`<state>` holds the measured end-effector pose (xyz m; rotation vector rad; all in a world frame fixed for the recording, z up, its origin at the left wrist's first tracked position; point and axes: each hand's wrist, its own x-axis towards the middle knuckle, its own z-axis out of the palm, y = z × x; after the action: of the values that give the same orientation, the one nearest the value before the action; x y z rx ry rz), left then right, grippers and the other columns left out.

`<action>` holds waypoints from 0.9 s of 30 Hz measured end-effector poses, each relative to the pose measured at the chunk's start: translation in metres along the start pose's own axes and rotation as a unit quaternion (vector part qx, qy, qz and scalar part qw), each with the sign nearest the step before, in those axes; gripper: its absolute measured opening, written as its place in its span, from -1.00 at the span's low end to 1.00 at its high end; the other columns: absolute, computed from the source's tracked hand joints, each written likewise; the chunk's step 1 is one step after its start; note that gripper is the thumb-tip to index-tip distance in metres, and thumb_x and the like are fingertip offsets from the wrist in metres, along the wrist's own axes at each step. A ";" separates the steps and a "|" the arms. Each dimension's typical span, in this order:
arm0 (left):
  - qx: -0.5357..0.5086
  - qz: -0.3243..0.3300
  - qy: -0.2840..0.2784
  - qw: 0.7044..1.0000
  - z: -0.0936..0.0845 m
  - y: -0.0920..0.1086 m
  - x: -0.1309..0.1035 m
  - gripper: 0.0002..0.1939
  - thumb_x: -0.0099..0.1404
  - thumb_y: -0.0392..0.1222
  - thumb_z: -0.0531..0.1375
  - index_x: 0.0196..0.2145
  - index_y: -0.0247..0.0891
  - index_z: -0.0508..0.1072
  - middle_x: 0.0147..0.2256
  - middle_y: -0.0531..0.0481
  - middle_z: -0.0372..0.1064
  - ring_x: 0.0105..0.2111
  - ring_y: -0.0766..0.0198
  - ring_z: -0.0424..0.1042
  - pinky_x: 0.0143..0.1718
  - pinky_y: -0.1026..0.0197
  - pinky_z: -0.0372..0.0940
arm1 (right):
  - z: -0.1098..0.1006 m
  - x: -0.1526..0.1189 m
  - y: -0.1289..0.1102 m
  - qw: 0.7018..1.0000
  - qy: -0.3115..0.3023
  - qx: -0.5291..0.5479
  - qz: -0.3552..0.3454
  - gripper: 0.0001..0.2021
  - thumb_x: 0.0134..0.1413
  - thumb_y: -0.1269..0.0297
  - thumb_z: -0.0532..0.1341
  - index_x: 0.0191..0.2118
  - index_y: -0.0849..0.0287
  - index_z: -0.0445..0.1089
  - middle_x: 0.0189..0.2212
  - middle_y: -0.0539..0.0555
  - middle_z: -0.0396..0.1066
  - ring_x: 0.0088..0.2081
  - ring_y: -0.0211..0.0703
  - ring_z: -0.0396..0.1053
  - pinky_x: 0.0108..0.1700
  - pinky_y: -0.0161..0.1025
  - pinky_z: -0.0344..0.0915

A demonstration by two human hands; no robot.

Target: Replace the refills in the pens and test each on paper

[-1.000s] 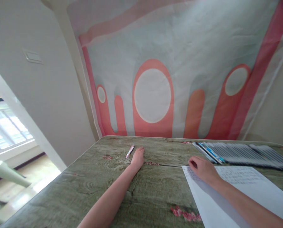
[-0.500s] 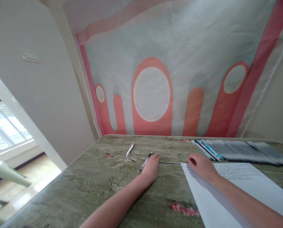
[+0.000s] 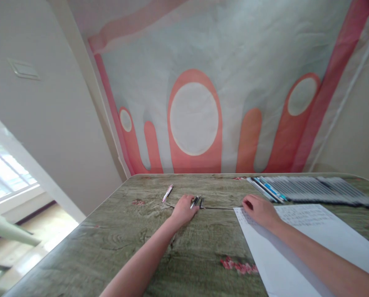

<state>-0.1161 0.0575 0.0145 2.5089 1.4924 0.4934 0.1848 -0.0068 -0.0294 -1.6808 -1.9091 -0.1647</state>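
My left hand (image 3: 184, 210) lies on the wooden-look table with its fingers closed around a black-and-clear pen (image 3: 195, 201). The hand covers the pen's lower part. Just right of it shows a small dark piece (image 3: 202, 203), too small to name. My right hand (image 3: 259, 209) rests loosely curled on the upper left corner of a white sheet of paper (image 3: 283, 251), with nothing visible in its fingers. Rows of handwriting or print run along the top of the sheet. A white-and-pink pen (image 3: 167, 193) lies apart, beyond my left hand and to its left.
Many grey pens (image 3: 314, 190) lie side by side in a row behind the paper, with several blue and white ones (image 3: 269, 189) at its left end. A patterned backdrop (image 3: 193, 119) hangs behind the table (image 3: 116, 231). A pale green chair (image 3: 11, 231) stands at left.
My left hand has shifted left, onto the black-and-clear pen that lay beside it, and closed around it. My right hand stays curled on the paper. The view has tilted slightly.
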 end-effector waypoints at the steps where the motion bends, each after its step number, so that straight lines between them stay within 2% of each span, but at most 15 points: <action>1: 0.005 0.001 -0.002 1.000 0.002 0.001 -0.002 -0.64 0.11 -0.16 0.13 -0.13 -0.34 0.36 -0.19 -0.18 0.35 -0.13 0.15 0.31 -0.08 0.20 0.16 | 0.000 0.000 0.000 1.000 0.001 -0.002 0.001 -0.83 0.04 0.29 0.02 -0.44 0.13 0.32 -0.47 0.01 0.38 -0.38 -0.19 0.30 -0.34 -0.30 0.13; 5: 0.042 -0.023 -0.015 0.999 0.002 0.006 -0.005 -0.67 0.12 -0.29 0.06 -0.12 -0.35 0.34 -0.19 -0.20 0.36 -0.17 0.18 0.34 -0.13 0.23 0.17 | -0.001 0.000 0.000 1.000 0.001 -0.003 0.001 -0.84 0.04 0.29 0.02 -0.45 0.13 0.32 -0.47 0.01 0.38 -0.38 -0.20 0.30 -0.34 -0.30 0.13; 9: 0.091 -0.091 -0.097 0.987 -0.010 0.011 -0.001 -0.70 0.02 -0.28 0.12 -0.23 -0.34 0.38 -0.30 -0.19 0.41 -0.28 0.13 0.40 -0.30 0.24 0.22 | -0.001 -0.001 0.000 1.000 0.003 -0.002 -0.001 -0.84 0.03 0.30 0.02 -0.45 0.13 0.32 -0.47 0.01 0.38 -0.39 -0.20 0.29 -0.34 -0.30 0.12; 12: 0.100 -0.104 -0.150 0.978 -0.017 0.013 0.003 -0.72 -0.13 -0.30 0.18 -0.35 -0.34 0.42 -0.37 -0.16 0.43 -0.35 0.13 0.40 -0.41 0.27 0.20 | -0.001 0.000 -0.001 1.000 0.005 -0.002 -0.001 -0.84 0.03 0.31 0.02 -0.45 0.13 0.31 -0.48 0.01 0.37 -0.38 -0.20 0.29 -0.34 -0.30 0.12; 16: 0.083 -0.099 -0.169 0.977 -0.020 0.008 0.005 -0.86 -0.17 -0.36 0.16 -0.53 -0.33 0.43 -0.52 -0.08 0.41 -0.46 0.20 0.38 -0.51 0.31 0.14 | -0.002 0.000 -0.002 1.000 0.004 0.003 0.003 -0.86 0.01 0.33 0.04 -0.45 0.13 0.31 -0.47 0.01 0.37 -0.38 -0.20 0.29 -0.34 -0.30 0.13; 19: 0.061 -0.097 -0.169 0.979 -0.024 0.000 0.005 -0.87 -0.11 -0.35 0.13 -0.51 -0.33 0.44 -0.56 -0.01 0.37 -0.50 0.27 0.35 -0.54 0.35 0.10 | -0.002 0.000 -0.002 1.000 0.005 0.008 0.005 -0.86 0.01 0.33 0.04 -0.46 0.13 0.31 -0.47 0.01 0.37 -0.37 -0.19 0.29 -0.33 -0.30 0.13; 21: 0.008 -0.092 -0.148 0.985 -0.029 -0.003 0.005 -0.83 -0.04 -0.31 0.11 -0.44 -0.34 0.44 -0.57 0.03 0.36 -0.51 0.31 0.33 -0.55 0.37 0.10 | -0.002 0.000 -0.002 1.000 0.007 0.016 0.005 -0.86 0.02 0.32 0.03 -0.46 0.13 0.31 -0.47 0.01 0.37 -0.37 -0.19 0.29 -0.32 -0.29 0.14; 23: -0.104 -0.066 -0.123 0.985 -0.032 0.000 0.006 -0.79 0.02 -0.27 0.11 -0.34 -0.36 0.43 -0.54 0.04 0.35 -0.50 0.33 0.32 -0.52 0.37 0.12 | -0.002 0.001 -0.003 0.999 0.014 0.033 0.007 -0.84 0.03 0.30 0.03 -0.46 0.14 0.32 -0.47 0.03 0.37 -0.37 -0.18 0.29 -0.31 -0.28 0.14; 25: -0.254 -0.019 -0.119 0.960 -0.030 0.012 0.008 -0.73 0.05 -0.23 0.13 -0.26 -0.38 0.40 -0.50 0.02 0.35 -0.48 0.33 0.33 -0.47 0.35 0.16 | -0.004 0.002 -0.007 0.997 0.020 0.074 0.012 -0.81 0.05 0.25 0.03 -0.45 0.15 0.34 -0.47 0.04 0.37 -0.38 -0.18 0.29 -0.31 -0.27 0.15; 27: -0.387 0.018 -0.139 0.911 -0.023 0.033 0.008 -0.68 0.07 -0.20 0.15 -0.20 -0.39 0.36 -0.45 0.00 0.34 -0.45 0.33 0.34 -0.41 0.31 0.20 | -0.008 0.003 -0.014 0.988 0.011 0.151 0.017 -0.77 0.07 0.18 0.03 -0.44 0.15 0.36 -0.48 0.04 0.37 -0.40 -0.18 0.28 -0.32 -0.26 0.15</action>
<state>-0.0944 0.0485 0.0478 1.8729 0.8941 0.5618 0.1745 -0.0105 -0.0169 -1.4986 -1.7857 0.1154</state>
